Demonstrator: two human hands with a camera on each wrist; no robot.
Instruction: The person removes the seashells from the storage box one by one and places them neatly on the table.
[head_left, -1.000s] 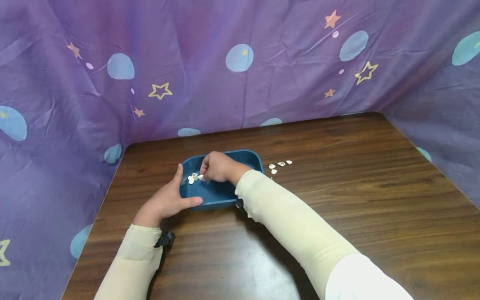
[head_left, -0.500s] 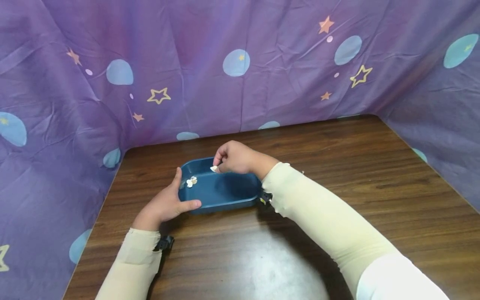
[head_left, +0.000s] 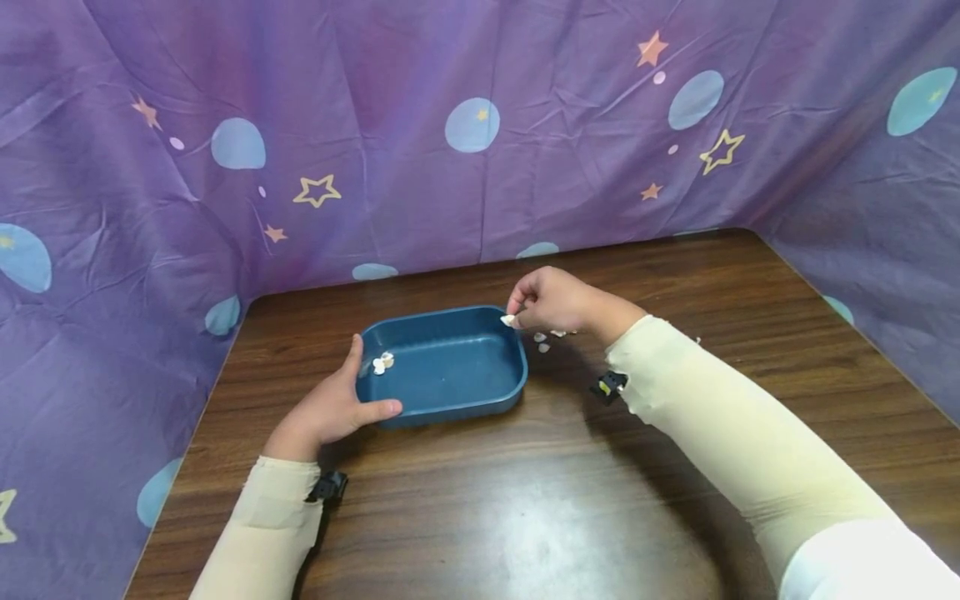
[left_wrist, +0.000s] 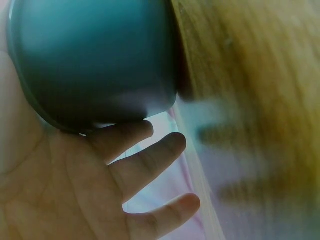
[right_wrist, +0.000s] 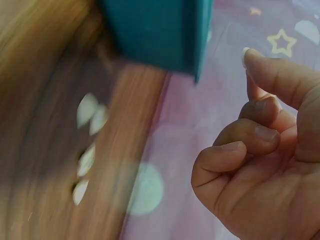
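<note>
A blue rectangular tray [head_left: 442, 371] lies on the wooden table. My left hand [head_left: 327, 410] rests around its left end, with the thumb on the near rim and the index finger along the far side. In the left wrist view the other fingers [left_wrist: 147, 162] are stretched out loosely. Over the tray's far right corner, my right hand [head_left: 551, 300] pinches a small white teardrop-shaped shell [head_left: 508, 320] between thumb and index finger. Only a sliver of that shell [right_wrist: 245, 56] shows in the right wrist view. Several similar shells [head_left: 382, 363] lie in the tray's left end.
On the table just right of the tray are several more white shells [head_left: 542, 342], partly hidden by my right hand. The right wrist view shows these table shells [right_wrist: 87, 160] in a loose row. A purple star-patterned curtain [head_left: 405, 150] borders the table's back and sides.
My right hand has lifted a shell from beside the group in the tray and carried it right, to above the far right rim. The left hand stays at the tray's left end.
</note>
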